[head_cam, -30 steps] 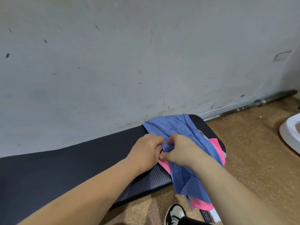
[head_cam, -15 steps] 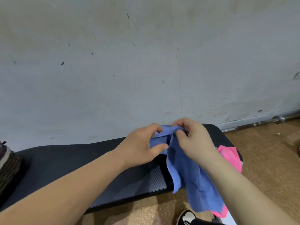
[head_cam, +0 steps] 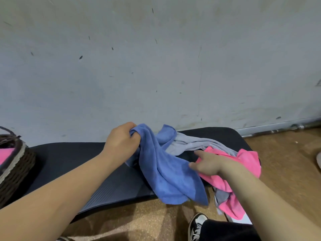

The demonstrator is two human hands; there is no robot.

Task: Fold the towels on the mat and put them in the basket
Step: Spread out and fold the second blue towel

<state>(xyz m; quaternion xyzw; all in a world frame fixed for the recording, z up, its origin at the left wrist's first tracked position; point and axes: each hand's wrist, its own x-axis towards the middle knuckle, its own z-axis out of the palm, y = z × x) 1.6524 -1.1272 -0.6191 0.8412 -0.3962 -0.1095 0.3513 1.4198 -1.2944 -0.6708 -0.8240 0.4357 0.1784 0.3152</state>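
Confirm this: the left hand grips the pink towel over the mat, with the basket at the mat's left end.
Wrong towel: the head view shows the left hand gripping the blue towel over the mat; the basket is at the mat's left end.

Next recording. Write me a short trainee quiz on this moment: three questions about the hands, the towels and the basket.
1. Multiple choice: which towel does the left hand grip?
A) the pink one
B) the crumpled blue terry towel
C) the grey one
2. True or false: the dark woven wicker basket at the left edge has nothing in it.
3. Fill in: the blue towel hangs over the front edge of the long black foam ___.

Key
1. B
2. False: pink cloth shows inside it.
3. mat
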